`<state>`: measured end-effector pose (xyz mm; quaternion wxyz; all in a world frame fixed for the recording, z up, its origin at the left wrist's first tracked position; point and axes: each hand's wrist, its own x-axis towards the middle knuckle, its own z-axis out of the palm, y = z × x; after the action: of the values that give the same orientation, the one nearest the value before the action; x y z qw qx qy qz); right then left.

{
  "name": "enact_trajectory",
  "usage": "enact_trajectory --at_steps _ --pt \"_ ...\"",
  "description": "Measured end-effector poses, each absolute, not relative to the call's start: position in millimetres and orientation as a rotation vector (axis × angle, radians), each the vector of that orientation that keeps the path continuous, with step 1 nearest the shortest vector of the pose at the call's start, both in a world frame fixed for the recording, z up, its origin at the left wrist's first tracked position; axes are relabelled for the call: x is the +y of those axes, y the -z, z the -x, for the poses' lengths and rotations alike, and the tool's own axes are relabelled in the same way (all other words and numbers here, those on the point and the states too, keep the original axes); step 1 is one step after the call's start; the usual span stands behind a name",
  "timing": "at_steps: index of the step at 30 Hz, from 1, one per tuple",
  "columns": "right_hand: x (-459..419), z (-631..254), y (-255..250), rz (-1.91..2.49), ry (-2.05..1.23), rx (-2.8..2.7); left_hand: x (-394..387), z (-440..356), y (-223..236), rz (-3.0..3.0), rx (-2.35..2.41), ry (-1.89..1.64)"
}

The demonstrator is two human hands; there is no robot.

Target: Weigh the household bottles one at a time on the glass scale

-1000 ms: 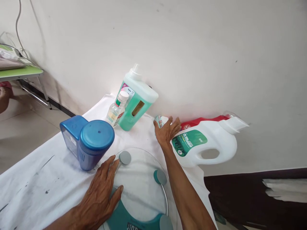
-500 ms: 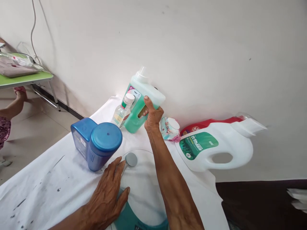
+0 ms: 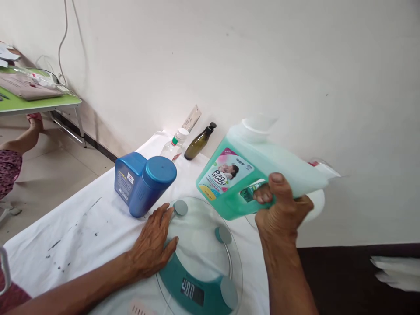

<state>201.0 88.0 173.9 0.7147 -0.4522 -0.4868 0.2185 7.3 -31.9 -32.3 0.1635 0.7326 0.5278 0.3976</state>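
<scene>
My right hand (image 3: 284,203) is wrapped round the handle of a large bottle of green liquid detergent (image 3: 226,175), held up and tilted to the right of a round glass scale (image 3: 200,223). The bottle's label reads "Pao dudu". My left hand (image 3: 152,240) lies flat with fingers stretched out on the scale's left edge, close to a grey round pad. Digits are lit on the scale's display (image 3: 192,292). A blue bottle (image 3: 144,183) with a rounded cap stands just beyond my left fingertips. Behind the detergent bottle, a white jug (image 3: 318,205) is mostly hidden.
At the back of the white cloth (image 3: 65,223) are a clear bottle (image 3: 173,146) with a white cap, a dark green bottle (image 3: 199,142) and a tube (image 3: 192,118) near the wall. A green table (image 3: 42,103) and a person's leg (image 3: 19,135) are at the left.
My right hand has lifted the green detergent bottle from the back and brought it right and nearer, uncovering the dark green bottle and the tube. My left hand stays on the scale's edge.
</scene>
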Motion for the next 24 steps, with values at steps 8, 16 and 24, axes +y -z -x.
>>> enact_trajectory --at_steps 8,16,24 --pt "-19 -221 -168 1.078 -0.671 -0.942 -25 1 26 -2.076 1.417 -1.124" --pt "-36 -210 -137 0.994 -0.661 -0.935 -22 4 25 -2.105 1.392 -1.136" --pt "-46 -223 -125 1.021 -0.641 -1.106 -20 8 20 -2.138 1.364 -1.087"
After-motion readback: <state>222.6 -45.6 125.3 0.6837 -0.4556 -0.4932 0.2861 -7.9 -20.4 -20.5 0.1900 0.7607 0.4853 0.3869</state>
